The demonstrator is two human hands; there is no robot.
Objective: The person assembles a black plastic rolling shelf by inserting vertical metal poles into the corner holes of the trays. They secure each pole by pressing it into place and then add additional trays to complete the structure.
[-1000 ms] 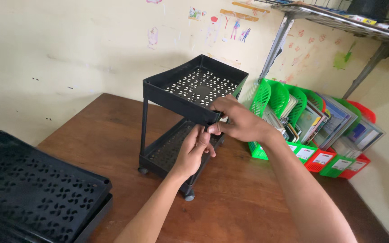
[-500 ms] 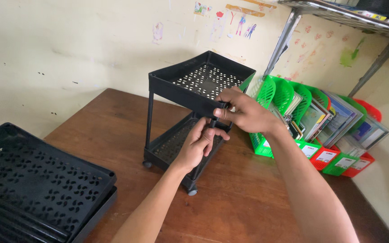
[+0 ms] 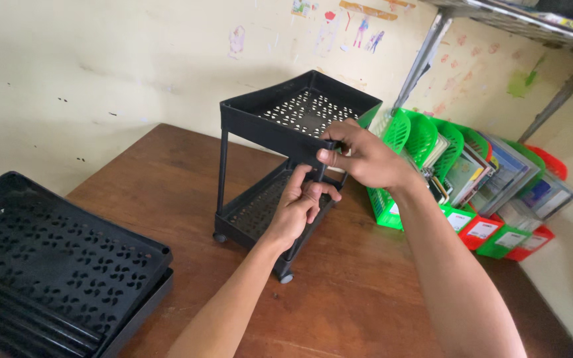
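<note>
Both hands work at the near corner of a black two-tier rack (image 3: pixel 280 152) at centre frame on my desk (image 3: pixel 366 292): left hand (image 3: pixel 298 211) gripping the corner post, right hand (image 3: pixel 359 158) pinching the top tray's corner, spare trays (image 3: pixel 54 258) still stacked lower left.
</note>
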